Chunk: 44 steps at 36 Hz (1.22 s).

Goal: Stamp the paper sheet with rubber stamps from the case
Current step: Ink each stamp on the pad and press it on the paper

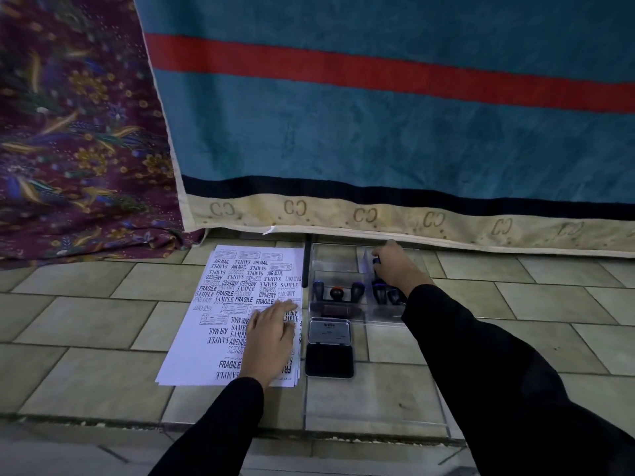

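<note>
A white paper sheet (220,324), crowded with black stamped words, lies on top of a small stack on the tiled floor. My left hand (271,333) presses flat on its right side with straight fingers. To the right stands a clear plastic case (335,259) with several dark-handled rubber stamps (357,290) standing in it. My right hand (395,266) reaches into the case's far right compartment and grips the handle of one rubber stamp (377,261). An open black ink pad (329,360) lies in front of the case, its lid raised.
A clear case lid (374,403) lies flat on the tiles near me. A teal blanket with a red stripe (378,132) hangs just behind the case, and a patterned maroon cloth (79,132) hangs to the left. A floor step edge (103,420) runs across the foreground.
</note>
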Each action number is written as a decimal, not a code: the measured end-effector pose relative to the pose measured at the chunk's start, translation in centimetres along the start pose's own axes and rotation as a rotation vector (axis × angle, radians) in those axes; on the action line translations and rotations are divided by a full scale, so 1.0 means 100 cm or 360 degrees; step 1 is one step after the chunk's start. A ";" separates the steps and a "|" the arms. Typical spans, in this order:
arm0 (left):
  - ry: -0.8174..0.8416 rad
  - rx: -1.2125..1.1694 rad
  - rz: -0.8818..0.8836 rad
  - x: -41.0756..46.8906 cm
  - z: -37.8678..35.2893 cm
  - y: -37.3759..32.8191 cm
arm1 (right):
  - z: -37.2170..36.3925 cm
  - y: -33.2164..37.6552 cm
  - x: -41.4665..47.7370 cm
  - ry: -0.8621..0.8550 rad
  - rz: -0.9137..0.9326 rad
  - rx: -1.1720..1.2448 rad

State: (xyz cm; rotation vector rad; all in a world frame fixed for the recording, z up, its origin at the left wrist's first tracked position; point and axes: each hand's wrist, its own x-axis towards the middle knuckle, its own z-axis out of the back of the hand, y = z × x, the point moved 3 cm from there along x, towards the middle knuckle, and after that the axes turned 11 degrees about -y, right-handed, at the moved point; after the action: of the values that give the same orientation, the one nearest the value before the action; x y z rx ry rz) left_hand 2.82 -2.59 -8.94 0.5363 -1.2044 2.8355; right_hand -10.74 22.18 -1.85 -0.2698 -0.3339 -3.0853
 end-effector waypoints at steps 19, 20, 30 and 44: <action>0.0216 0.0186 -0.0462 -0.008 0.010 -0.008 | 0.039 0.034 -0.124 -0.0437 0.0098 0.1130; 0.0258 0.0191 -0.0483 -0.009 0.009 -0.006 | 0.035 0.040 -0.134 -0.0393 0.0148 0.1133; 0.0438 0.0262 -0.0579 -0.014 0.005 -0.002 | 0.012 0.065 -0.176 -0.0308 0.0424 0.1043; 0.0444 0.0162 -0.0516 -0.012 0.004 -0.002 | 0.008 0.083 -0.173 -0.0234 0.0495 0.0799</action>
State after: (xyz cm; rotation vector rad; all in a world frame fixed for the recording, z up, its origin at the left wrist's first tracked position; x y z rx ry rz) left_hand 4.13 -2.62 -8.90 0.2920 -0.8442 2.5946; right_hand 6.76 14.35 -2.30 -0.4736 -0.9470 -2.5747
